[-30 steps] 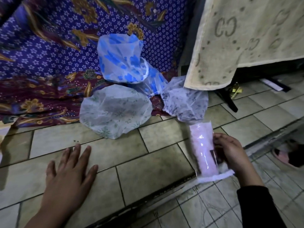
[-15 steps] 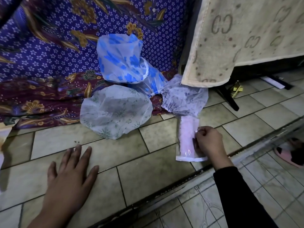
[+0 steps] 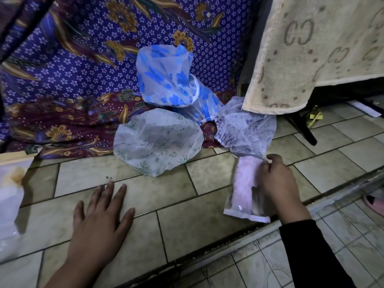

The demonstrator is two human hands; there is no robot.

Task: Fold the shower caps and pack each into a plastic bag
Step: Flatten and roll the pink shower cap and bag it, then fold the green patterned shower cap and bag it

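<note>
A clear plastic bag with a folded pink shower cap inside [image 3: 244, 188] lies flat on the tiled ledge. My right hand [image 3: 277, 183] rests on the bag's right side, fingers curled at its upper edge. Flat on the tiles to the left lies my left hand [image 3: 99, 213], fingers spread and holding nothing. Three loose caps sit behind: a green-flowered one [image 3: 158, 140], a blue-patterned one [image 3: 166, 80] standing up, and a purple-flowered one [image 3: 247, 129] just above the packed bag.
Purple batik cloth [image 3: 62, 69] hangs behind the caps. A beige towel [image 3: 311, 48] drapes at the upper right over a dark stand. More plastic bags [image 3: 10, 194] lie at the far left. The ledge drops to a lower tiled floor [image 3: 332, 246], with a pink slipper [image 3: 374, 202].
My right hand carried the packed bag forward and left and laid it on the ledge below the purple-flowered cap. My left hand stayed flat on the tiles.
</note>
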